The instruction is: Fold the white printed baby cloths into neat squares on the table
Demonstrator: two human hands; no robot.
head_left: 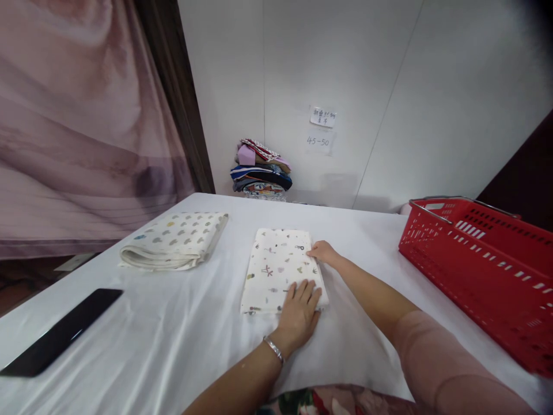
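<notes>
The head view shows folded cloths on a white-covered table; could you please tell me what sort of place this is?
Probably an indoor textile workspace, judging by the folded cloth mid-table, the stacked fabrics beyond it and the red basket at right.

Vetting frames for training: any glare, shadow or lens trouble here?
Head view: corner darkened at upper right; small glint on the black slab; soft shadows on the pink curtain and white wall; the central printed cloth is fairly evenly lit, its motifs distinguishable.

Holds both arms (375, 291) forward, with left hand (297, 317) palm-down, fingers (301, 293) slightly parted, and right hand (325, 253) turned inward, fingers (314, 251) bent.
</notes>
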